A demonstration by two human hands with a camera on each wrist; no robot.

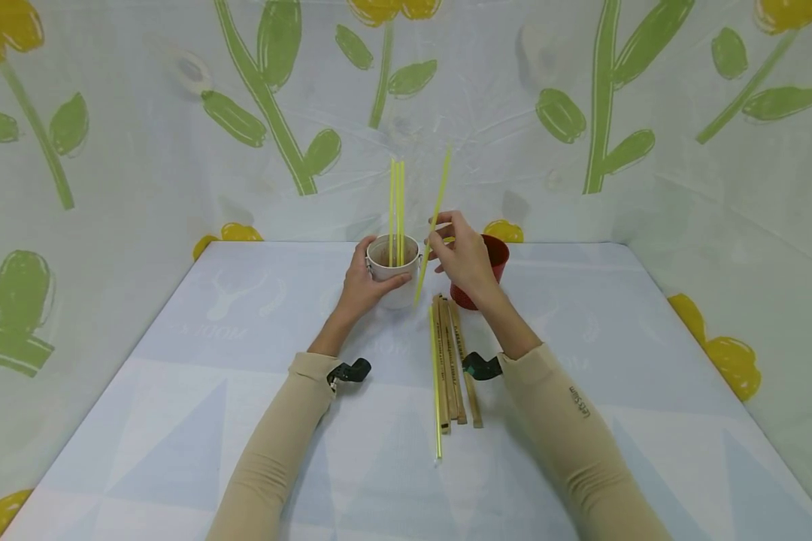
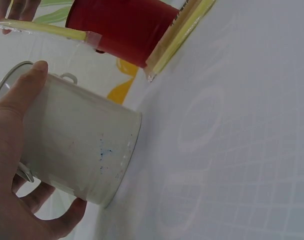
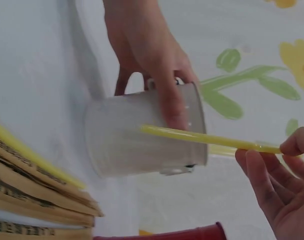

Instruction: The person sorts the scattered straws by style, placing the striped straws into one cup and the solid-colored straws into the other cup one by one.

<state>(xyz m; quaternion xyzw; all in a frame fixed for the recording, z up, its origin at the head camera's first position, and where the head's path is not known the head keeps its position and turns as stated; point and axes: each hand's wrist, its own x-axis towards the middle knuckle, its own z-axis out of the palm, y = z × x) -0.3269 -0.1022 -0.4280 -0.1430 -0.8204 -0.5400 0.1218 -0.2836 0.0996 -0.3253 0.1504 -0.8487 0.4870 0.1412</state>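
near the table's far edge, left hand grips white pail; right hand's pinched straw, tilted, could snag the rim.

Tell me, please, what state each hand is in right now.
Left hand: holding the white bucket.
Right hand: pinching a yellow straw.

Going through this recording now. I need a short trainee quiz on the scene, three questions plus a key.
1. What does the right hand hold? (a) a brown packet (b) a yellow straw (c) nothing
2. Fill in: in the head view, the red container stands to the ___ of the white container.
3. True or false: the left hand grips the white container.

Key: 1. b; 2. right; 3. true
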